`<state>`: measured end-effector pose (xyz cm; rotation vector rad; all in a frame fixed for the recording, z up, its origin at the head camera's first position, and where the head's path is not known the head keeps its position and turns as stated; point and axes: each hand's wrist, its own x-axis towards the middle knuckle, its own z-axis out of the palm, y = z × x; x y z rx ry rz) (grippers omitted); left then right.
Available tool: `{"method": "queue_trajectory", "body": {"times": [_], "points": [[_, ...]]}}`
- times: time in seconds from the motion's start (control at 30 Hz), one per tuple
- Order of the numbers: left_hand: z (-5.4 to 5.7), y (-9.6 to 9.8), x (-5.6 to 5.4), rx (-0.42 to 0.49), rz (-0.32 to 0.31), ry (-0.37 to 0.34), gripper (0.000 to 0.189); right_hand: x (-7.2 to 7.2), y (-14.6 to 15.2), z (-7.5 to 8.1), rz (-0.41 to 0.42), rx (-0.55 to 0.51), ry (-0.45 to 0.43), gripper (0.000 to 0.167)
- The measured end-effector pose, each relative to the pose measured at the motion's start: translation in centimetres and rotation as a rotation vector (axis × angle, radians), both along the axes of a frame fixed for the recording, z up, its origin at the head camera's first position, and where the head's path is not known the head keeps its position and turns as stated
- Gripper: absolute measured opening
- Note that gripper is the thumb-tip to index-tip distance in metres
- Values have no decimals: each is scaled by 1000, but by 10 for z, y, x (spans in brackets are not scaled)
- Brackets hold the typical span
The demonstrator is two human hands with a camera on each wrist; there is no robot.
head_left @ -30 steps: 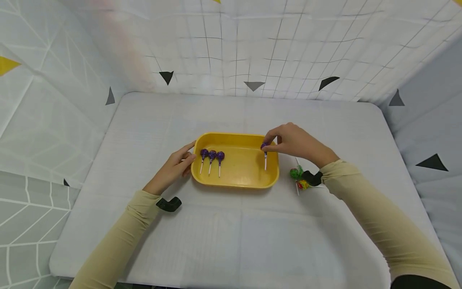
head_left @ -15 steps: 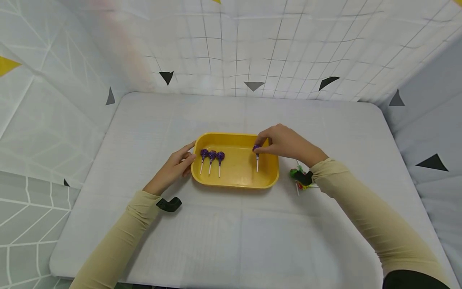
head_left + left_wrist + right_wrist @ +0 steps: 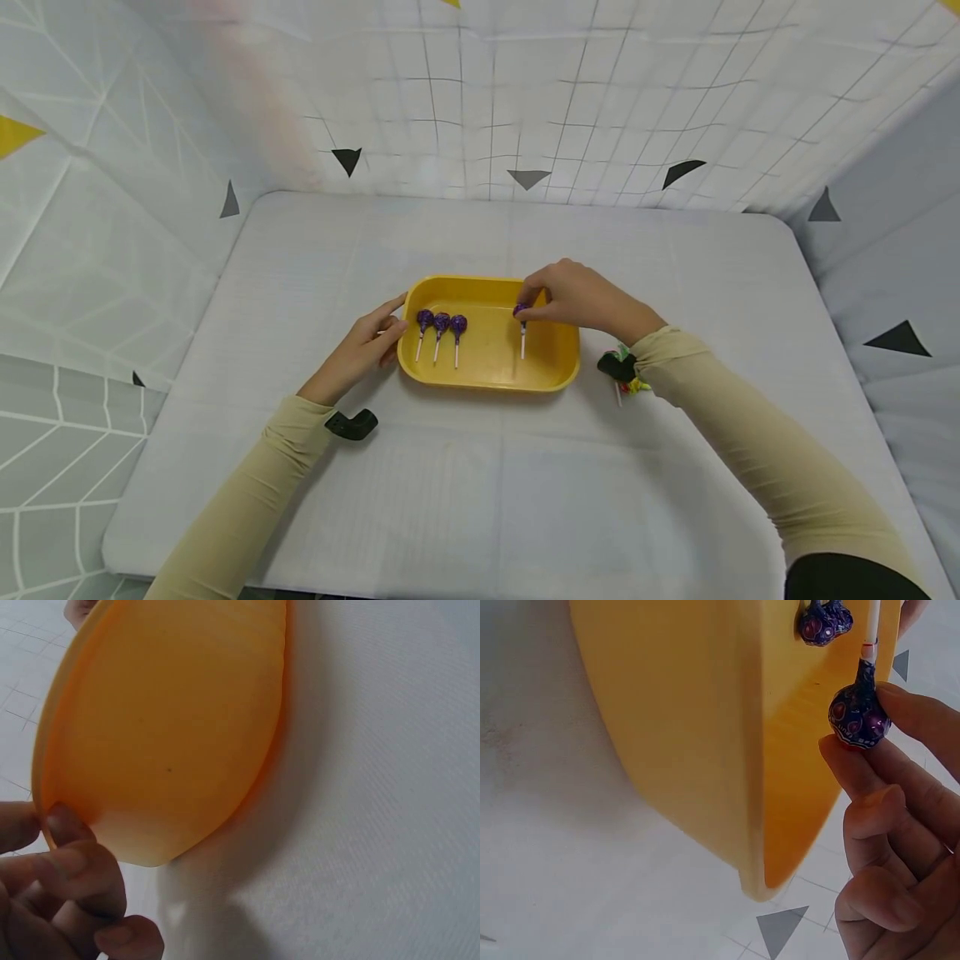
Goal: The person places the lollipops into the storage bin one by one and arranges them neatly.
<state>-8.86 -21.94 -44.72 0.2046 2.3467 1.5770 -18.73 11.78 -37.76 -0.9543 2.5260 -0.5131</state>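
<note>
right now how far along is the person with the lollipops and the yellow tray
Looks done: three purple lollipops lie in a row at the left end of the yellow tray. In hand: a fourth purple lollipop, pinched by the right hand, not yet released. Probably remaining: green and yellow lollipops beside the tray, partly hidden.

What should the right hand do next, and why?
Probably move the round purple-wrapped lollipop left and lower it beside the row of three purple-wrapped lollipops: the right hand pinches it over the yellow plastic tray, and a gap separates it from the row.
</note>
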Motion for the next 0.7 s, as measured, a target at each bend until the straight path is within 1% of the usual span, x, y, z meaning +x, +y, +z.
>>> {"method": "queue_trajectory", "body": {"times": [0.37,0.7], "points": [[0,0,0,0,4,2,54,0,-12,2,35,-7,3,16],[0,1,0,-1,8,-1,54,-1,-23,-3,49,23,-4,17]]}}
